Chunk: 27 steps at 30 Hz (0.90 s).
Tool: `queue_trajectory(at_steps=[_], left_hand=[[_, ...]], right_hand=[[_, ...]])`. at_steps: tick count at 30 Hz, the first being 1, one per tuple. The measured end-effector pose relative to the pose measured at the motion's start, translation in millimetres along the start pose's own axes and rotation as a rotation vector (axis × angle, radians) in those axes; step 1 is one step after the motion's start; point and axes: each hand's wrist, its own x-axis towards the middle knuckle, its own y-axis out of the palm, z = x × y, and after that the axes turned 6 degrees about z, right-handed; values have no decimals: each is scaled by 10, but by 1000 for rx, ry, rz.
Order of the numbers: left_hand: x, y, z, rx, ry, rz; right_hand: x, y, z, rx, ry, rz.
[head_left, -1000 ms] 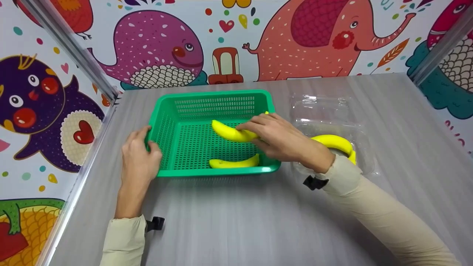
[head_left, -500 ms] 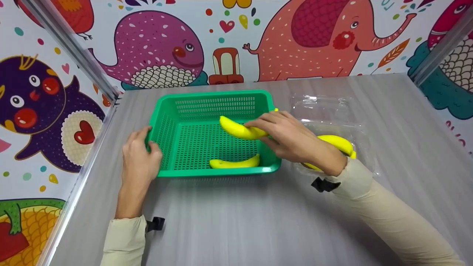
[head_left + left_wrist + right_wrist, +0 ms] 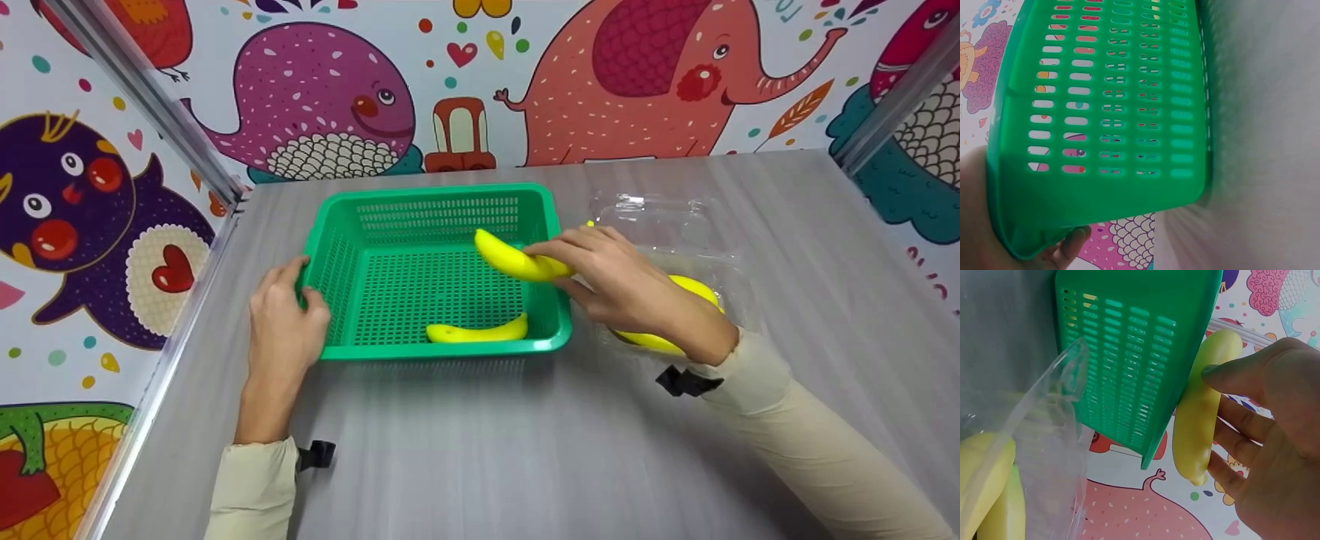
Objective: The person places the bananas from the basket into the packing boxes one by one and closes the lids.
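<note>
My right hand [image 3: 611, 274] pinches a yellow banana [image 3: 514, 259] between thumb and fingers, above the right rim of a green plastic basket [image 3: 450, 349]. In the right wrist view, this banana [image 3: 1202, 410] appears beside the basket's rim, thumb on one side and fingertips on the other. My left hand [image 3: 285, 322] holds the basket's left rim; a fingertip [image 3: 1075, 242] shows past the rim in the left wrist view. Another banana [image 3: 480, 331] lies inside the basket along its front wall. Bananas [image 3: 697, 289] sit in a clear plastic clamshell box to the right, partly hidden by my right arm.
The clear box's lid [image 3: 660, 214] lies folded back behind its base, close to the basket's right side. Grey tabletop [image 3: 465, 442] stretches in front of the basket. Printed panels [image 3: 457, 82] with metal corner posts [image 3: 150, 90] border the table at back and sides.
My right hand has moved rightward with the banana, from over the basket's inside to over its right rim. My left hand and the basket have stayed in place.
</note>
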Motion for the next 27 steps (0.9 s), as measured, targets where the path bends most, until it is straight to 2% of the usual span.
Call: queue_trajectory(at_steps=[15, 27], left_hand=[[-3, -11, -6, -4, -23, 13], [7, 12, 19, -13, 0, -8]], right_hand=[[-327, -2, -103, 17, 3, -76], [-565, -9, -267, 50, 76, -83]])
